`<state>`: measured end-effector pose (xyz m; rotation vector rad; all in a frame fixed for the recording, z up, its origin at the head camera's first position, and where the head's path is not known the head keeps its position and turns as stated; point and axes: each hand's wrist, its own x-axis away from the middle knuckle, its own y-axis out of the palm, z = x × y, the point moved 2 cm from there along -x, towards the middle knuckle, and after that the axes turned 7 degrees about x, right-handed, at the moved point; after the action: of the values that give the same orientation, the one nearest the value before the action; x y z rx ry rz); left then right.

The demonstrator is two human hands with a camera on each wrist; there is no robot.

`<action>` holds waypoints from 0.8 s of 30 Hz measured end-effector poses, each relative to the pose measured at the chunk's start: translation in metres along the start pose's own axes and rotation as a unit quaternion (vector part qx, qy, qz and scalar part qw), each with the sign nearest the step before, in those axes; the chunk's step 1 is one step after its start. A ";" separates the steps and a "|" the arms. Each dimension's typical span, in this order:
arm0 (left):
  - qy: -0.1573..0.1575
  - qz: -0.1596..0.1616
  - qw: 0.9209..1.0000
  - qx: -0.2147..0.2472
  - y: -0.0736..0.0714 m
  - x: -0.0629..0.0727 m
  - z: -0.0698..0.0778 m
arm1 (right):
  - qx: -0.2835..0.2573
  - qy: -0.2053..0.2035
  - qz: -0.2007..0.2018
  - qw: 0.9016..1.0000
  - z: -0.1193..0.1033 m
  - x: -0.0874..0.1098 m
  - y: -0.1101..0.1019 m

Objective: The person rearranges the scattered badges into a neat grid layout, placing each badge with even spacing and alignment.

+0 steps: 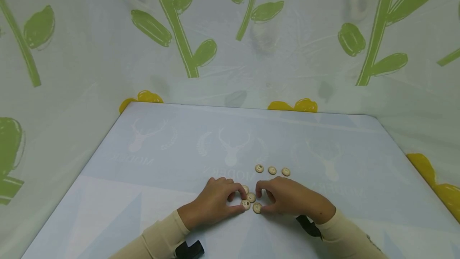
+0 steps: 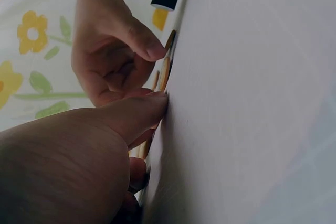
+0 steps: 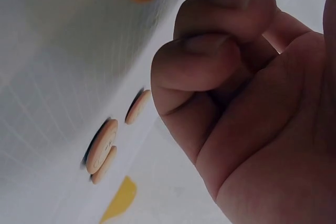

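Observation:
Between both hands, a close group of round, button-like wooden discs lies on the table, among them a middle disc (image 1: 251, 198) and an upper disc (image 1: 246, 189) partly hidden by a finger. My left hand (image 1: 217, 201) comes from the left, its thumb and index finger pinching a disc with a dark spot (image 1: 246, 204). From the right, my right hand (image 1: 287, 195) has its thumb at the edge of the lowest disc (image 1: 257, 208). Its index finger curls down above that disc, beside the middle one. The right wrist view shows its other fingers (image 3: 197, 61) curled in.
Beyond the group, three more discs stand in a row: a left one (image 1: 259, 168), a centre one (image 1: 272, 170) and a right one (image 1: 285, 172). The pale table (image 1: 172, 147) has printed deer heads. Behind it hangs a flower-patterned curtain (image 1: 100, 43). Black straps (image 1: 189, 250) show at the wrists.

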<state>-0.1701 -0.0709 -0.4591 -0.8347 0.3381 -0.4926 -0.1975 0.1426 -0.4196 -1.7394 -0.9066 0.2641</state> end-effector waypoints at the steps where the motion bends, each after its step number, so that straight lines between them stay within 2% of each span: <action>1: 0.000 0.000 1.000 0.000 0.000 0.000 0.000 | 0.001 -0.002 0.001 1.000 0.000 0.000 0.000; 8: -0.002 -0.003 1.000 0.000 0.000 -0.001 -0.001 | -0.008 -0.005 -0.002 1.000 -0.003 -0.001 0.003; 15: 0.004 0.009 1.000 -0.002 0.001 0.000 -0.002 | 0.006 -0.003 0.000 1.000 -0.004 -0.002 0.006; 24: 0.011 0.013 1.000 -0.004 0.002 0.000 -0.002 | 0.016 -0.020 0.006 1.000 -0.008 0.000 0.006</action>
<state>-0.1708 -0.0710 -0.4624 -0.8320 0.3716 -0.4761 -0.1901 0.1361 -0.4218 -1.7155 -0.9164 0.3208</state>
